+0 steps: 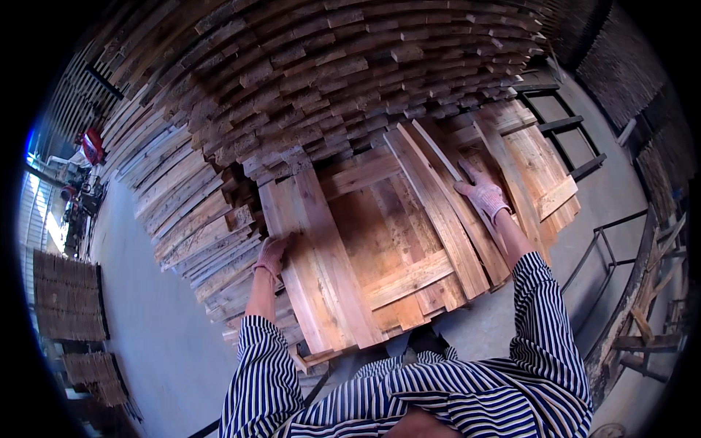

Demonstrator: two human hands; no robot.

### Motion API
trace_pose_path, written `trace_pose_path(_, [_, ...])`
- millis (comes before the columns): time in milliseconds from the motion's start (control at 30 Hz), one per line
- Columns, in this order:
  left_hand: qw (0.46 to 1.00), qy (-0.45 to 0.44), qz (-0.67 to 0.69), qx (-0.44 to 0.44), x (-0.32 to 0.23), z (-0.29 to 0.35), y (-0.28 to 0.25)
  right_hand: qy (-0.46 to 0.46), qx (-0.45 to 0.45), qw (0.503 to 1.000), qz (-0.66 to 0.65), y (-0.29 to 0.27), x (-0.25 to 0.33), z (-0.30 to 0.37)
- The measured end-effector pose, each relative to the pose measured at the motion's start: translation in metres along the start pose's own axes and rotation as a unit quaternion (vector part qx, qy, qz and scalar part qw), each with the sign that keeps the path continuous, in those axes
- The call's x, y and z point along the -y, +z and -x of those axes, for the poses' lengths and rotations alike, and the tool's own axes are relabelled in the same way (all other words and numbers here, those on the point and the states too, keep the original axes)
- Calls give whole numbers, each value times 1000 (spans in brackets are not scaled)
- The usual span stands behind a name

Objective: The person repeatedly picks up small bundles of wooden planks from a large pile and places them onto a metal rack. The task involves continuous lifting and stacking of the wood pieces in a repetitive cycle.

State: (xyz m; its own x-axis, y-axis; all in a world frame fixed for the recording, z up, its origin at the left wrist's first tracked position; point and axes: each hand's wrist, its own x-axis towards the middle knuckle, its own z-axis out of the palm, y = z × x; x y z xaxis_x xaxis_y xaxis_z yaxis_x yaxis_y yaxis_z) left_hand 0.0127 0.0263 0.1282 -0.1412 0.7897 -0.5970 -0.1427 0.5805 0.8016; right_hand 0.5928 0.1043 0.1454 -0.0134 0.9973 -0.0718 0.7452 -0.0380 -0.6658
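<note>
Wooden planks (314,248) lie side by side at the left of the stack in front of me. My left hand (273,254), in a light knit glove, is at their outer left edge, its fingers closed over the board's side and partly hidden. At right, my gloved right hand (485,197) grips a narrow plank (438,151), thumb toward its left edge. That plank slants away from me, beside another long plank (438,212). Between my hands is a lower area of reddish boards (387,219), with a short crosswise board (410,280) at its near side.
A high pile of stacked boards (350,66) rises ahead, with more board ends (182,204) stepping down at left. Black metal frames (558,124) stand at right, near a thin railing (606,244). Grey floor (139,314) shows at left. Bundled wood (69,296) stands far left.
</note>
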Motion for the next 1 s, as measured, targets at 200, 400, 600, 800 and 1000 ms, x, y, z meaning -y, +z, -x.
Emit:
trace_pose_path(200, [994, -73, -77, 3, 7, -15, -49, -43, -63, 969, 234, 39, 151, 61])
trace_pose_path(400, [974, -99, -204, -8, -1, -34, -19, -45, 38, 979, 197, 197, 193, 72])
trace_pose_path(600, [983, 0, -167, 76, 16, -29, -51, 25, -212, 897, 386, 107, 137, 50])
trace_pose_path(800, [995, -80, -50, 23, 25, -59, -54, 93, -28, 973, 210, 39, 82, 31])
trace_pose_path(1000, [994, -80, -64, 45, 32, -63, -37, 26, 25, 971, 238, 130, 174, 85])
